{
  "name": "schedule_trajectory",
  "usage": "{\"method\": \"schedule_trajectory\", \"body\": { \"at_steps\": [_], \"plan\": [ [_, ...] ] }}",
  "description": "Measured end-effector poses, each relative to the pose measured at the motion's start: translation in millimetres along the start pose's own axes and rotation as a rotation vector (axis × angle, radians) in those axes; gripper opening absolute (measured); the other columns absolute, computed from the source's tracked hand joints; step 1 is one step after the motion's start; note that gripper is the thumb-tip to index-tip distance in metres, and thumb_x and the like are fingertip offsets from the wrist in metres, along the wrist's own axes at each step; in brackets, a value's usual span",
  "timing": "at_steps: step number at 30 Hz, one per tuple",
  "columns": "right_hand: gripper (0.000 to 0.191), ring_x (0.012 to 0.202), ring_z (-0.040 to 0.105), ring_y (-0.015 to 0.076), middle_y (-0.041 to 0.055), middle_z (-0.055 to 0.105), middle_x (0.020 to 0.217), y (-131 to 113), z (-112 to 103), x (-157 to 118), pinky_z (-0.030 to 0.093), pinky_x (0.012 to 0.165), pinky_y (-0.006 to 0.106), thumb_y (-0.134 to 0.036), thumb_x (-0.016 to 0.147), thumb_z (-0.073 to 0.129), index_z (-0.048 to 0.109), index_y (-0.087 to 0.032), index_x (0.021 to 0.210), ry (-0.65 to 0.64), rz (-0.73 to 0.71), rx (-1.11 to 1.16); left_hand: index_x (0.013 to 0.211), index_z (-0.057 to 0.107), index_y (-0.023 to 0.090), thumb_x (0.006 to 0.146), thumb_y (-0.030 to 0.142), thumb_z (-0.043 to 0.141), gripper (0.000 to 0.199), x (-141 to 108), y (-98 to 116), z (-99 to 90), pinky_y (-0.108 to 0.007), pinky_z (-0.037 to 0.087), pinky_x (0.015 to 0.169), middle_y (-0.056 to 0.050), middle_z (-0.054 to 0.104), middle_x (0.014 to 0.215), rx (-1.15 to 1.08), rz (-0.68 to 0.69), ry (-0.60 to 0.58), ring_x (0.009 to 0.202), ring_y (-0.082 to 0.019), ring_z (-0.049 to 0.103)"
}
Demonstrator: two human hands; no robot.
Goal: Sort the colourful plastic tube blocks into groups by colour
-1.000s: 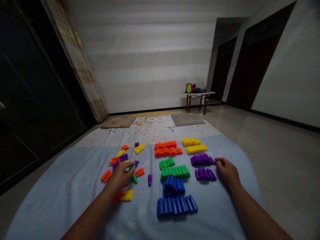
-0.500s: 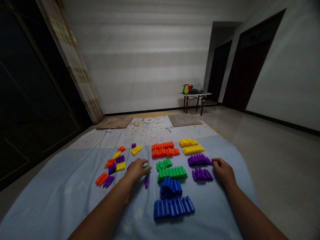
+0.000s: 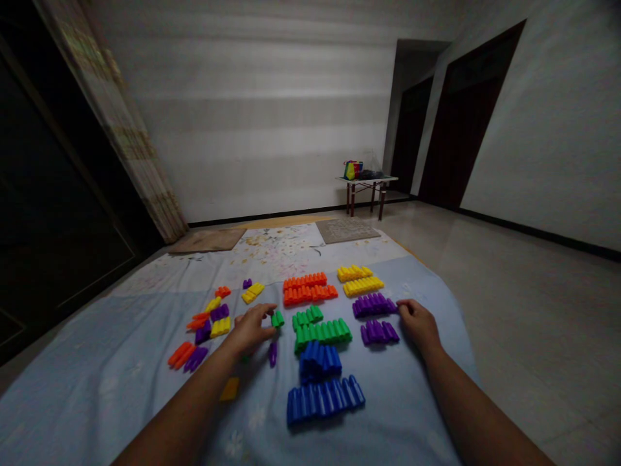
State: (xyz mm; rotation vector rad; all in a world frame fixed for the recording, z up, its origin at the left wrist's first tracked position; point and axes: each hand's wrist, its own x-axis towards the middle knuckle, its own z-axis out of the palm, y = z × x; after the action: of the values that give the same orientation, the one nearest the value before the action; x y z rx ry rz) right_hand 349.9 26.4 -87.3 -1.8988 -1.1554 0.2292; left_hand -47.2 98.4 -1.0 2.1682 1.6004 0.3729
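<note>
My left hand [image 3: 252, 329] pinches a small pair of green bullet-shaped plastic pieces [image 3: 277, 319] between thumb and forefinger. A single purple piece [image 3: 273, 354] lies just below that hand. My right hand [image 3: 418, 323] is closed, its fingertips against the right end of a purple row [image 3: 373, 305]; whether it grips anything is hidden. A second purple row [image 3: 380, 332] lies below. Between my hands are green rows [image 3: 323, 332], a blue cluster [image 3: 320, 360] and a blue row [image 3: 325, 400]. Orange rows [image 3: 310, 289] and yellow rows [image 3: 363, 285] lie farther back.
Loose orange, purple and yellow pieces [image 3: 220, 326] lie left on the blue cloth [image 3: 130, 362]. A yellow piece [image 3: 229, 389] is beside my left forearm. Two mats [image 3: 348, 231] lie at the far end. A small table [image 3: 366, 179] stands by the back wall.
The view has turned slightly, shifting everything left. My left hand has moved the green pieces a little away and rightward, toward the green rows. The right hand stays at the purple row.
</note>
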Motion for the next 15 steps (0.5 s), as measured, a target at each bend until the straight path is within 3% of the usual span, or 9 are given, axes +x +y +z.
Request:
{"method": "schedule_trajectory", "body": {
  "at_steps": [7,15],
  "plan": [
    [0.034,0.078,0.062,0.0201,0.005,0.069,0.083,-1.9,-0.4,0.2,0.044,0.072,0.03,-0.037,0.076,0.04,0.066,-0.019,0.088,0.003,0.0,-0.01,0.126,0.049,0.024,0.064,0.024,0.06,0.063,-20.8,50.4,2.9,-0.039,0.032,0.1,-0.007,0.058,0.119,-0.153,0.229,-0.126,0.112,-0.023,0.049],
    [0.033,0.075,0.062,0.0197,0.004,0.069,0.081,-0.8,0.2,-0.2,0.044,0.069,0.029,-0.037,0.076,0.04,0.066,-0.021,0.087,0.014,-0.009,0.009,0.127,0.049,0.023,0.062,0.024,0.064,0.066,-15.2,65.7,8.7,-0.042,0.029,0.102,-0.007,0.059,0.12,-0.094,0.197,-0.188,0.113,-0.025,0.05]
  ]
}}
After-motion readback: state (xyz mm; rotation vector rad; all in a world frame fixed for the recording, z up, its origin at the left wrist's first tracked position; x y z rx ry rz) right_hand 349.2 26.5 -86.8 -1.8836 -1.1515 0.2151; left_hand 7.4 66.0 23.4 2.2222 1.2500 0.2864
